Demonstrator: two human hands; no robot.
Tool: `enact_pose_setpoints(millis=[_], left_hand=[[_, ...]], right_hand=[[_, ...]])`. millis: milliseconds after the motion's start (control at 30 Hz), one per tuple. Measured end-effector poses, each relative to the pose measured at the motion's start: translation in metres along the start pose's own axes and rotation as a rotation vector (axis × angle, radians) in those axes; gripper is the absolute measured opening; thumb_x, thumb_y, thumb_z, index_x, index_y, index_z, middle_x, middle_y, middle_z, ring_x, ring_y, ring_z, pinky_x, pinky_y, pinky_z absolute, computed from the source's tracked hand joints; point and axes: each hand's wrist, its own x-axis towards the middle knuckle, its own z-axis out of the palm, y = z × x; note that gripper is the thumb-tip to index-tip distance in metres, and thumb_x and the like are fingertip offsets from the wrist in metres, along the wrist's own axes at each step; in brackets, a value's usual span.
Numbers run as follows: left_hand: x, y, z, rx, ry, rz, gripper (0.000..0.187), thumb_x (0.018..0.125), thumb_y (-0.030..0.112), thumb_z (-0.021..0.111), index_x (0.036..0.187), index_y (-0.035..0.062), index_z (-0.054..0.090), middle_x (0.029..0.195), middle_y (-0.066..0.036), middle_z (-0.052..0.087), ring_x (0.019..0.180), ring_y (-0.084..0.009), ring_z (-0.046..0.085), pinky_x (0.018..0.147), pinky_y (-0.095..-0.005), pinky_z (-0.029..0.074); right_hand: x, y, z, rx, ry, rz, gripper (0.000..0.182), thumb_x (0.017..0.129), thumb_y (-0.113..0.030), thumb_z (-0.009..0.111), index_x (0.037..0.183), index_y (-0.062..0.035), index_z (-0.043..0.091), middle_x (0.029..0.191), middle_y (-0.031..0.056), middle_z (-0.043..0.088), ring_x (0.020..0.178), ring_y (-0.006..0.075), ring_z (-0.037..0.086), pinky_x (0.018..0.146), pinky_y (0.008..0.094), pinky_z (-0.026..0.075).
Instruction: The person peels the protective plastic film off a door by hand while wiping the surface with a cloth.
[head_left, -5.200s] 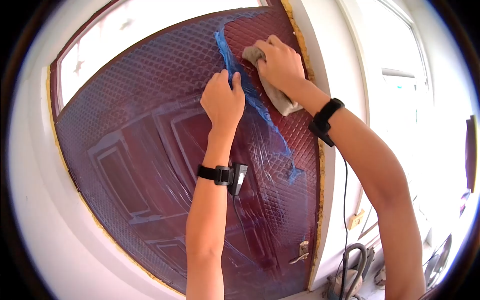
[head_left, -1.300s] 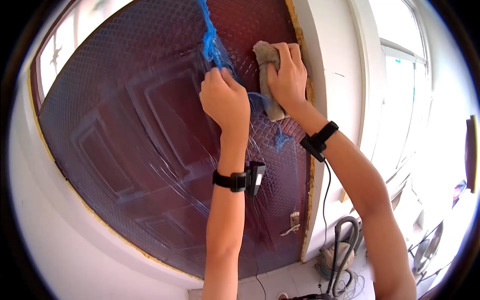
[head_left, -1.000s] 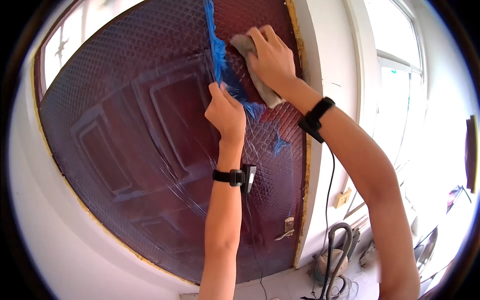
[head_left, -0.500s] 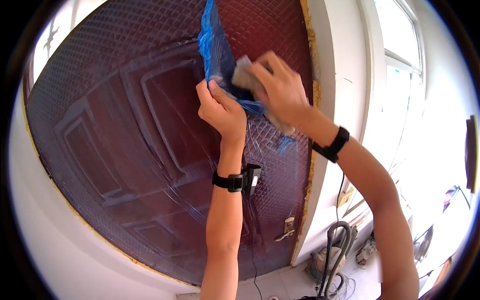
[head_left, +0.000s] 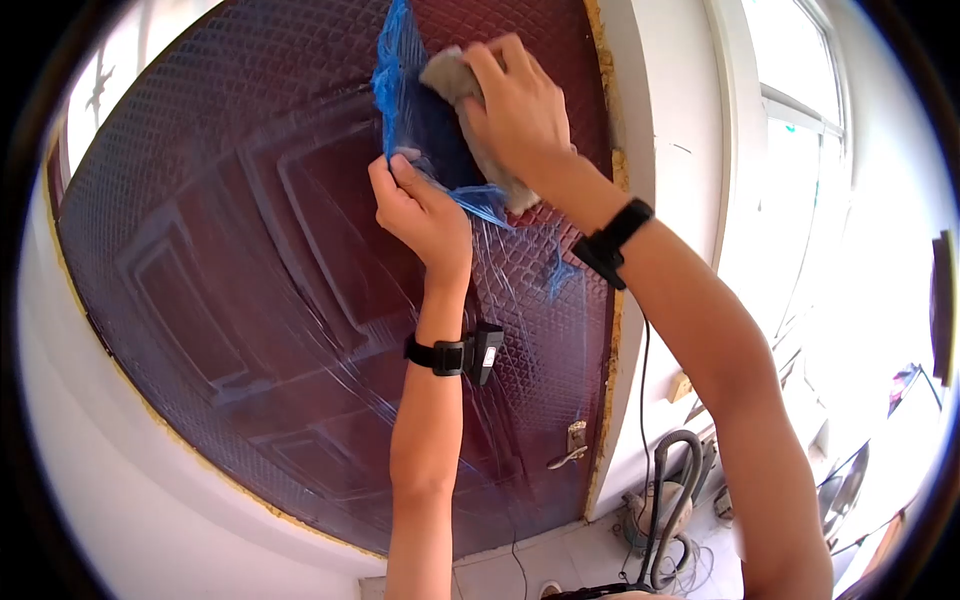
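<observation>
A dark red door [head_left: 340,230] with raised panels and a diamond pattern fills the view, much of it under bluish clear film. My left hand [head_left: 425,215] pinches the edge of a loosened flap of blue plastic film [head_left: 392,80], thumb on top. Up and to the right, my right hand [head_left: 520,105] is closed around a greyish cloth [head_left: 460,85], which lies against or just over the door surface beside the flap. Torn film hangs under the cloth. Both wrists wear black straps with small devices.
A metal door handle [head_left: 575,445] sits low at the door's right. Yellow foam [head_left: 618,200] lines the frame edge. A vacuum cleaner [head_left: 660,515] with a black hose stands on the tiled floor. Bright windows [head_left: 805,130] are at the right.
My right hand and the cloth have moved up and left along the door. The left hand keeps its pinch on the film, and the view has shifted slightly.
</observation>
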Motion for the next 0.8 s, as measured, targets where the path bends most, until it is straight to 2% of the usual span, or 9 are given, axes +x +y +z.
enact_pose_setpoints(millis=[100,200,400,433,533,600,700,767,800], left_hand=[[0.000,0.002,-0.004,0.052,-0.029,-0.054,0.032,0.116,0.021,0.045,0.101,-0.0030,0.061,0.081,-0.007,0.057,0.073,-0.0144,0.051,0.067,-0.0321,0.044],[0.008,-0.002,-0.006,0.061,0.011,0.045,0.029,0.115,0.019,0.048,0.098,-0.0012,0.061,0.064,-0.003,0.050,0.054,-0.0110,0.047,0.050,-0.0316,0.034],[0.022,-0.007,-0.025,0.138,-0.037,0.145,0.031,0.115,0.021,0.050,0.097,-0.0004,0.062,0.064,-0.004,0.052,0.055,-0.0113,0.050,0.052,-0.0324,0.035],[0.021,-0.006,-0.032,0.141,-0.101,0.015,0.033,0.115,0.023,0.051,0.102,-0.0022,0.067,0.080,-0.005,0.062,0.071,-0.0146,0.056,0.067,-0.0316,0.046],[0.025,-0.002,-0.036,0.206,-0.127,0.081,0.032,0.115,0.025,0.052,0.102,-0.0005,0.066,0.061,-0.003,0.052,0.053,-0.0108,0.050,0.051,-0.0306,0.037],[0.020,0.004,-0.047,0.171,-0.237,-0.260,0.028,0.114,0.026,0.055,0.107,0.0015,0.068,0.075,-0.005,0.063,0.067,-0.0127,0.061,0.060,-0.0318,0.045],[0.021,0.019,-0.054,0.335,-0.157,0.112,0.021,0.110,0.019,0.059,0.120,0.0047,0.069,0.104,-0.009,0.069,0.095,-0.0194,0.067,0.080,-0.0360,0.051],[0.026,0.049,-0.063,0.772,-0.254,0.792,0.035,0.100,0.013,0.066,0.135,0.0069,0.066,0.128,-0.013,0.065,0.119,-0.0266,0.061,0.103,-0.0436,0.048],[0.024,0.050,-0.062,0.780,-0.265,0.794,0.035,0.100,0.013,0.066,0.135,0.0069,0.066,0.128,-0.013,0.065,0.119,-0.0266,0.061,0.103,-0.0436,0.048]], right_hand=[[-0.035,0.001,-0.015,0.034,-0.062,0.014,0.040,0.082,-0.012,0.077,0.120,-0.0142,0.064,0.114,0.0092,0.059,0.107,0.0314,0.067,0.079,0.0457,0.062],[-0.057,0.005,-0.026,0.036,-0.085,0.061,0.042,0.082,-0.010,0.078,0.121,-0.0142,0.064,0.114,0.0091,0.058,0.105,0.0314,0.067,0.078,0.0453,0.063],[-0.063,0.009,-0.029,0.040,-0.087,0.101,0.042,0.080,-0.008,0.080,0.120,-0.0131,0.065,0.116,0.0089,0.057,0.104,0.0312,0.067,0.077,0.0448,0.062],[-0.064,0.009,-0.030,0.040,-0.084,0.099,0.042,0.080,-0.008,0.080,0.119,-0.0129,0.065,0.116,0.0089,0.057,0.103,0.0311,0.067,0.077,0.0446,0.062],[-0.064,0.011,-0.028,0.056,-0.065,0.092,0.042,0.081,-0.009,0.080,0.120,-0.0133,0.065,0.116,0.0087,0.057,0.104,0.0304,0.067,0.077,0.0439,0.062],[-0.066,0.011,-0.026,0.060,-0.052,0.103,0.042,0.081,-0.010,0.081,0.119,-0.0132,0.065,0.116,0.0084,0.057,0.104,0.0300,0.067,0.077,0.0432,0.063],[-0.068,0.013,-0.026,0.061,-0.029,0.109,0.041,0.081,-0.011,0.081,0.118,-0.0130,0.064,0.116,0.0078,0.058,0.105,0.0292,0.067,0.076,0.0423,0.063],[-0.071,0.014,-0.026,0.072,-0.025,0.108,0.041,0.081,-0.011,0.080,0.118,-0.0129,0.064,0.116,0.0075,0.058,0.106,0.0288,0.067,0.076,0.0420,0.063],[-0.071,0.015,-0.025,0.074,0.001,0.102,0.040,0.081,-0.011,0.080,0.117,-0.0130,0.064,0.115,0.0074,0.059,0.105,0.0285,0.068,0.075,0.0420,0.064]])
